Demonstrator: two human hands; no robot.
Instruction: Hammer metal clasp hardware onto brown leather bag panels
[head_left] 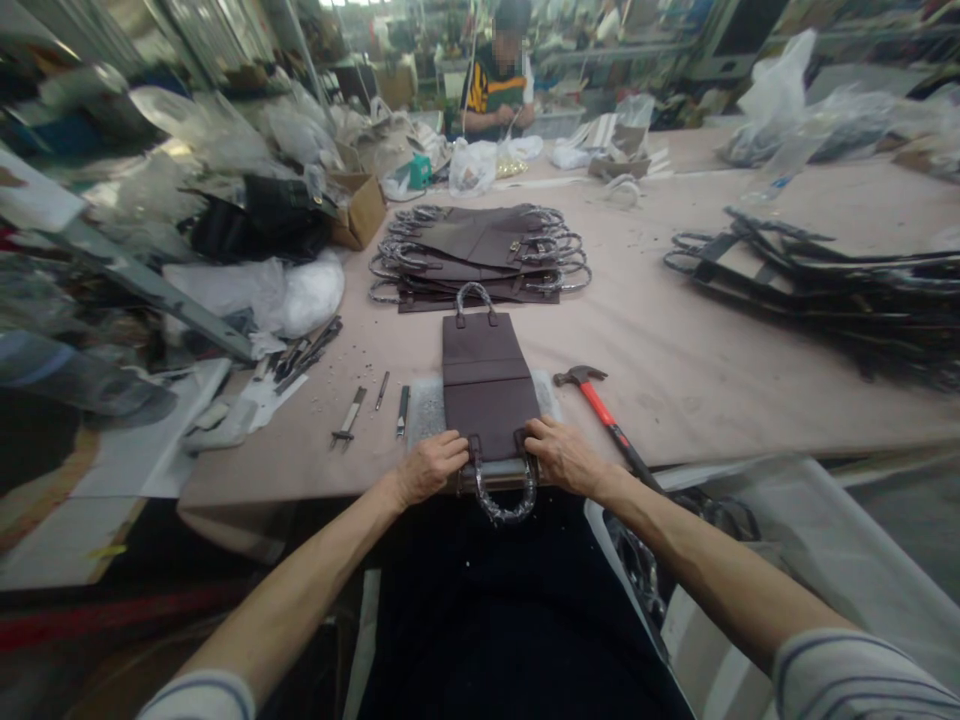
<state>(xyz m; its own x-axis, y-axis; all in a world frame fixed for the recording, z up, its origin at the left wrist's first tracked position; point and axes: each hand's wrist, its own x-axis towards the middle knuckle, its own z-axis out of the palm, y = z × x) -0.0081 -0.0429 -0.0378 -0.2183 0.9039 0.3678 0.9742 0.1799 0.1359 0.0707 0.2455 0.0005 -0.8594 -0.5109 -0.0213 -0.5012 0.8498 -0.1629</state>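
Note:
A dark brown leather handbag panel lies flat in front of me, creased across its middle. It has a wrapped handle at each end; the near handle hangs over the table edge. My left hand is closed on the panel's near left corner, beside the handle's base. At the near right corner, my right hand has its fingers closed on the edge. Beneath the panel shows part of a pale board. A claw hammer with a red and black handle lies right of the panel.
Left of the panel lie a cutter-like tool, a thin punch and a metal tool. Similar brown panels are stacked behind; dark ones are piled right. A person sits across the table.

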